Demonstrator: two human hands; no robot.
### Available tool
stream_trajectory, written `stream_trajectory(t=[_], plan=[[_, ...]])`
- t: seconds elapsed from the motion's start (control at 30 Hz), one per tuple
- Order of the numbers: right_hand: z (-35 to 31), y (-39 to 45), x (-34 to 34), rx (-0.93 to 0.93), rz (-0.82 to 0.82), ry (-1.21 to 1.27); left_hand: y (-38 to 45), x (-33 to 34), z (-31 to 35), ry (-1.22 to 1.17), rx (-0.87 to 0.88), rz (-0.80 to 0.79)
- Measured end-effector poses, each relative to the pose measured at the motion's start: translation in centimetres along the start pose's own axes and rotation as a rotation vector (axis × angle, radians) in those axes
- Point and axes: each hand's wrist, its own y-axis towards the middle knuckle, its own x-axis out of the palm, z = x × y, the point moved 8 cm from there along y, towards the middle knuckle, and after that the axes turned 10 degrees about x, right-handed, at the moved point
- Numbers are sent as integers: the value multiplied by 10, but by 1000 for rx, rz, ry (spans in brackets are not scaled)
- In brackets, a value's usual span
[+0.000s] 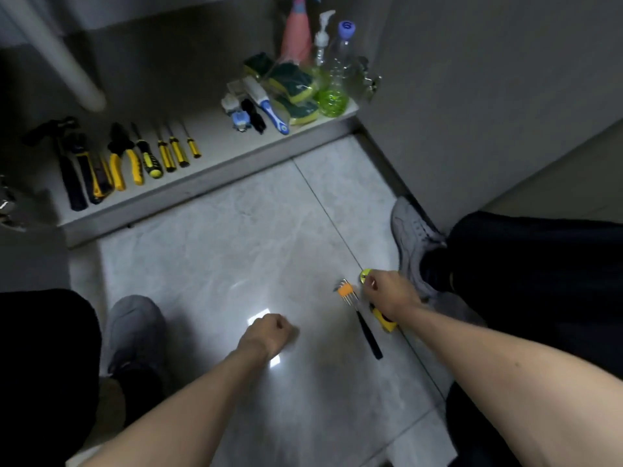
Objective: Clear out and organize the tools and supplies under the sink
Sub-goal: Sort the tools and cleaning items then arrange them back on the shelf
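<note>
On the cabinet floor (215, 153) a row of tools lies side by side: a hammer (64, 163), pliers (123, 156) and several yellow-and-black screwdrivers (168, 150). Sponges (293, 89), a brush (269, 111) and bottles (332, 72) stand at the cabinet's right. On the tiled floor lie an orange-holdered hex key set (345, 291), a thin black tool (369, 335) and a yellow tool (386, 321). My right hand (387, 293) is closed over a small round yellow-green object (364, 274). My left hand (268, 333) is a fist above the tile, holding nothing that shows.
A white drain pipe (64, 59) slants down at the cabinet's back left. The open cabinet door (472, 96) stands to the right. My grey shoes (135, 332) (414, 241) and dark-trousered knees flank the tiled floor (236, 247). A metal object (6, 203) shows at the left edge.
</note>
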Motion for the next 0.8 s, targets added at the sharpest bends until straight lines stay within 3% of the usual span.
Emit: stream_trajectory(t=[0.27, 0.4, 0.53, 0.67, 0.8], plan=[[76, -38, 51, 233, 25, 17, 8, 53, 38, 76, 48, -30], [65, -39, 56, 243, -2, 125, 28, 47, 70, 153, 156, 64], [48, -46, 81, 173, -99, 55, 55, 48, 114, 286, 348, 137], [43, -48, 99, 180, -130, 24, 84, 72, 143, 511, 546, 26], [37, -49, 113, 244, -177, 115, 103, 81, 145, 721, 585, -8]])
